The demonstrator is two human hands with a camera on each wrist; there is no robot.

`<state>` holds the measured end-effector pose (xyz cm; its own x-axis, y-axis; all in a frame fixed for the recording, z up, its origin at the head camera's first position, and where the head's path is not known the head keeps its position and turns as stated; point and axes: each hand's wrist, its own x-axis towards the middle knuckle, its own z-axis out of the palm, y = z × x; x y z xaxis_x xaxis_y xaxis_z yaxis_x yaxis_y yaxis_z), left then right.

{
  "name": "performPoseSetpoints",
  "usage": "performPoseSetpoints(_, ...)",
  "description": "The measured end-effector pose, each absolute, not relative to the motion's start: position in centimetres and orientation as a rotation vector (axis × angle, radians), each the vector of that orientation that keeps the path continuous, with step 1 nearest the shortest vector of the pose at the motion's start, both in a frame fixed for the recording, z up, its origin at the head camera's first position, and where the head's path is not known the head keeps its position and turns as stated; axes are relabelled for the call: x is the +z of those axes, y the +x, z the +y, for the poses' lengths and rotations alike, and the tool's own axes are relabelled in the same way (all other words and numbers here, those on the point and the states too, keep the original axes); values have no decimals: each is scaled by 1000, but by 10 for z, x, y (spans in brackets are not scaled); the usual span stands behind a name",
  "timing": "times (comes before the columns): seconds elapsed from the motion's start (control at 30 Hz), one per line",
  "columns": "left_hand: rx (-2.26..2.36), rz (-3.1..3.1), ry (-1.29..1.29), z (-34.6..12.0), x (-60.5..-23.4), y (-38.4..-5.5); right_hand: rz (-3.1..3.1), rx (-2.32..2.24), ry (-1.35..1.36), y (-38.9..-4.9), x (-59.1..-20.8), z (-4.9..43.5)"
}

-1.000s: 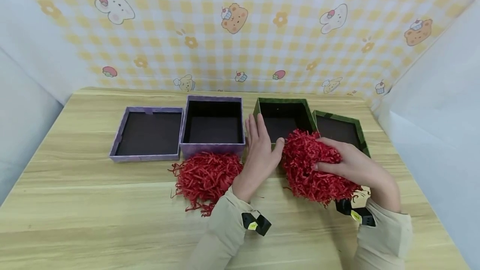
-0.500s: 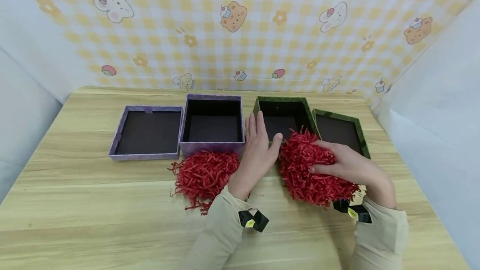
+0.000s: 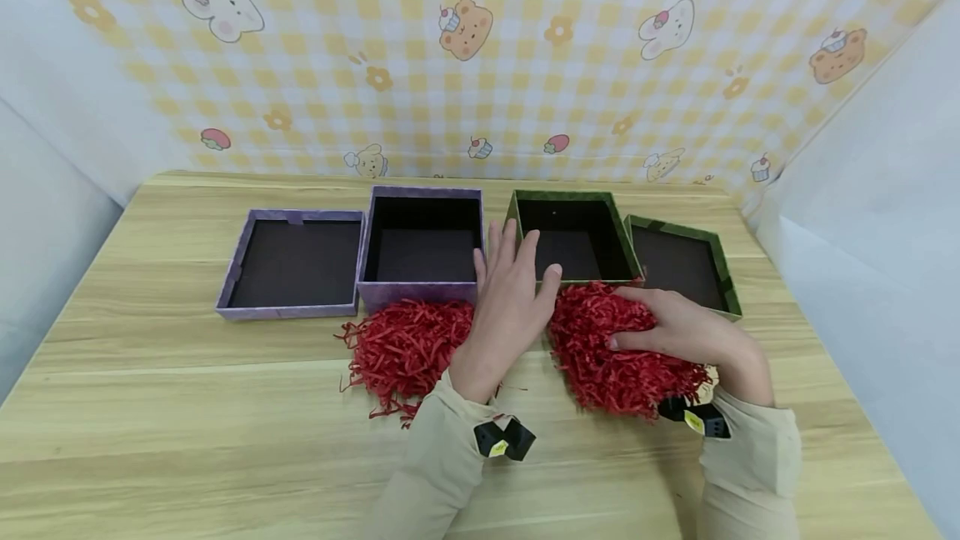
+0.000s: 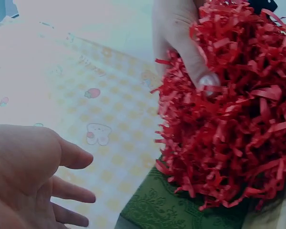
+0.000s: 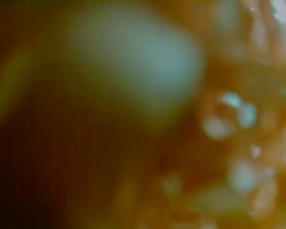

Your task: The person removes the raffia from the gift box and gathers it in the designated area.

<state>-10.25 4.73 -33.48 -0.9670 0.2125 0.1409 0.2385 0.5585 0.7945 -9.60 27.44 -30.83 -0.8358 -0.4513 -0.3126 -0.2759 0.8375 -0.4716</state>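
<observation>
My right hand [image 3: 675, 327] grips a big clump of red shredded paper [image 3: 600, 365] in front of the green box [image 3: 577, 248]. In the left wrist view the thumb presses into the red shreds [image 4: 238, 119], above the box's embossed green side [image 4: 167, 205]. My left hand [image 3: 506, 307] is held with fingers spread between the purple box [image 3: 423, 294] and the green one, holding nothing. Beside its wrist lies a second pile of red shredded paper [image 3: 405, 352], against the purple box's front. The right wrist view is a close blur.
A shallow purple lid [image 3: 303, 265] lies inside up left of the purple box. To the right of the green box is a green lid [image 3: 675, 261], partly behind my right hand. A checked cloth backdrop [image 3: 517, 65] rises behind the wooden table [image 3: 187, 440].
My right hand has moved slightly left and toward me with the red shredded paper, showing more of the green box. My left hand's fingers have spread wider.
</observation>
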Motion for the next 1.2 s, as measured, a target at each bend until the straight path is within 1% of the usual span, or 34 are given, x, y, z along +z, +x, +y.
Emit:
performPoseSetpoints(0.5, -1389, -2887, -337, 45, -337, -103, 2555, -570, -554, -99, -314, 272)
performPoseSetpoints(0.8, -1208, -2969, -332, 46, -338, -104, 2563, -528, -511, -101, -314, 271)
performPoseSetpoints(1.2, -1088, -3027, -366, 47, -340, -105, 2570, -517, -510, -101, -313, 271)
